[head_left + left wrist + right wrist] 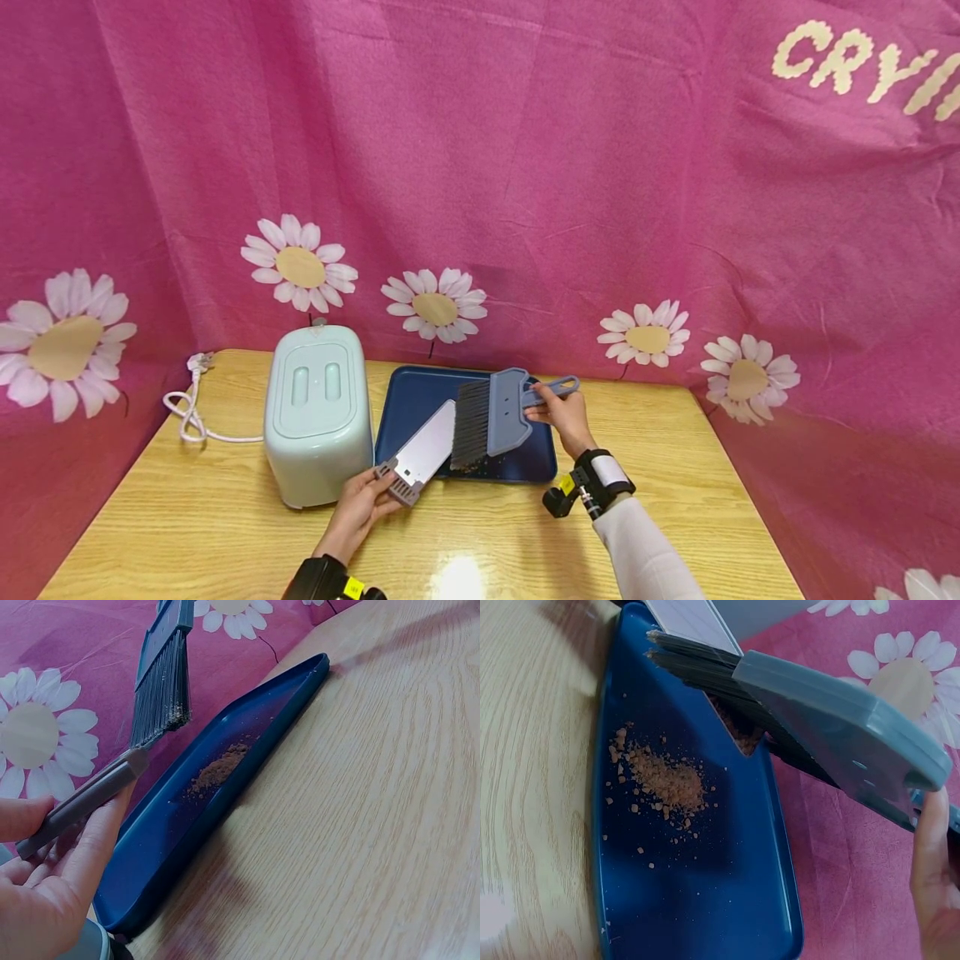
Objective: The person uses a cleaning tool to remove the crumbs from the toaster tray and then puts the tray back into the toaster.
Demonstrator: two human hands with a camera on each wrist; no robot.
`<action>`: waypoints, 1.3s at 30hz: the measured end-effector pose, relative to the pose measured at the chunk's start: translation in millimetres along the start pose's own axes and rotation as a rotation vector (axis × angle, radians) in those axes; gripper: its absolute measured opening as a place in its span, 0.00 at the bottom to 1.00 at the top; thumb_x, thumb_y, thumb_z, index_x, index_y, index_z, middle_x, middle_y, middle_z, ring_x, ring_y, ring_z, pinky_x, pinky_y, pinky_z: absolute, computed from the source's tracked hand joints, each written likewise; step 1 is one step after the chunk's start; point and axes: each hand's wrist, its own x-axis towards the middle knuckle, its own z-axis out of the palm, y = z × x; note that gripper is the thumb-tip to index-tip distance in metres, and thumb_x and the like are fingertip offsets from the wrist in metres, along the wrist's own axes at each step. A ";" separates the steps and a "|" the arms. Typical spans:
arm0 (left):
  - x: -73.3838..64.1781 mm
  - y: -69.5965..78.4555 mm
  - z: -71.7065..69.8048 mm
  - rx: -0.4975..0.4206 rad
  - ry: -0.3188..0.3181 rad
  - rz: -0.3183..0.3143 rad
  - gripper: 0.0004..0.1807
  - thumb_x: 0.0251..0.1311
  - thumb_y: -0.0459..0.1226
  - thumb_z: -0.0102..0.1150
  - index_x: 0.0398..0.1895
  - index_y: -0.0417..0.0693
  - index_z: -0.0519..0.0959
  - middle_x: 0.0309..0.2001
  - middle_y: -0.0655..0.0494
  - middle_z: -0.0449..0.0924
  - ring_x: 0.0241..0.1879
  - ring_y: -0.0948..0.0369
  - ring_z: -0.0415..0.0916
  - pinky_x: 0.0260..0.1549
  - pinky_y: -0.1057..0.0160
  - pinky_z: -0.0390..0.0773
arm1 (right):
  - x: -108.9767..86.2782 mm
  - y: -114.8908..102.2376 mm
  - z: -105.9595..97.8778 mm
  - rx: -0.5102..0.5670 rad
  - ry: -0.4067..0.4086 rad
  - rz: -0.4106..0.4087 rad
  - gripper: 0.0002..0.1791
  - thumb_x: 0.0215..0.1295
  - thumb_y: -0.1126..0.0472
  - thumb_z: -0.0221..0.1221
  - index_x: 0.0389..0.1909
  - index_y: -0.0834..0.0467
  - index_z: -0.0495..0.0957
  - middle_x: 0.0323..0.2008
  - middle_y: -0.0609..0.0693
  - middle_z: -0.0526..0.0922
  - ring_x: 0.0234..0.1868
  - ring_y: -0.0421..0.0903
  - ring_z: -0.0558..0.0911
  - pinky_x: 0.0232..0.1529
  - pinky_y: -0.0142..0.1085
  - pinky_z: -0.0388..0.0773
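Note:
My left hand [362, 507] pinches the grey slotted end of a flat silvery crumb tray [429, 447], which slants over the left part of a navy-blue tray [420, 385]. My right hand [567, 417] grips the handle of a blue-grey hand brush [510, 413], its dark bristles beside the crumb tray's far end. In the right wrist view the bristles cross the crumb tray, and brown crumbs lie along its edge. Below, a pile of brown crumbs [667, 781] lies in the blue tray. Some crumbs cling to the bristle tips [177, 714].
A mint-green toaster [318, 417] with two closed slots on its lid stands left of the blue tray. Its white cord and plug [193, 408] lie on the wooden table [660, 500]. A pink cloth [480, 150] with daisies hangs behind and at both sides.

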 end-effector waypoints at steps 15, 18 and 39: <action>-0.7 4.1 1.2 0.012 0.019 -0.016 0.23 0.72 0.28 0.39 0.63 0.15 0.54 0.56 0.22 0.68 0.43 0.54 0.78 0.41 0.55 0.82 | -1.0 3.2 -5.8 0.010 0.026 -0.001 0.16 0.69 0.71 0.47 0.47 0.83 0.70 0.17 0.51 0.81 0.15 0.37 0.80 0.23 0.27 0.80; -1.3 4.3 1.2 0.007 0.020 -0.010 0.23 0.72 0.28 0.39 0.63 0.15 0.55 0.55 0.23 0.69 0.42 0.55 0.79 0.40 0.56 0.82 | -1.7 2.7 -6.1 0.010 0.032 -0.004 0.16 0.69 0.71 0.46 0.47 0.83 0.70 0.17 0.51 0.81 0.15 0.38 0.80 0.23 0.27 0.80; -0.6 4.5 -1.7 0.004 0.034 -0.010 0.23 0.72 0.28 0.40 0.63 0.16 0.55 0.52 0.26 0.73 0.40 0.58 0.79 0.37 0.59 0.82 | 0.4 3.8 -13.3 0.006 0.083 0.041 0.17 0.70 0.69 0.49 0.49 0.81 0.68 0.17 0.51 0.80 0.15 0.38 0.80 0.23 0.28 0.80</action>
